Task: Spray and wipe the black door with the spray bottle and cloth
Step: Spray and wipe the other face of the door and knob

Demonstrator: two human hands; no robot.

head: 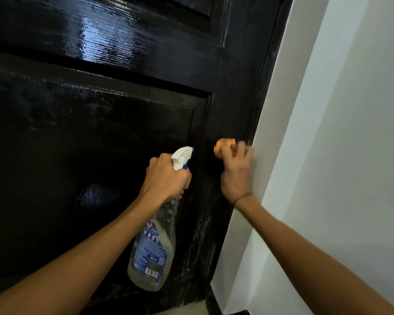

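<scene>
Filling most of the view, glossy black panelled door (100, 133), wet streaks along its right stile beside white wall (328, 133). Left hand (166, 178), fingers clamped round trigger neck of clear spray bottle (152, 246), nozzle facing door. Right hand (236, 171), blurred, fingers curled on orange cloth (223, 147) against door edge.

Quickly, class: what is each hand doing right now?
Left hand: grips the spray bottle.
Right hand: holds the orange cloth against the door.
</scene>
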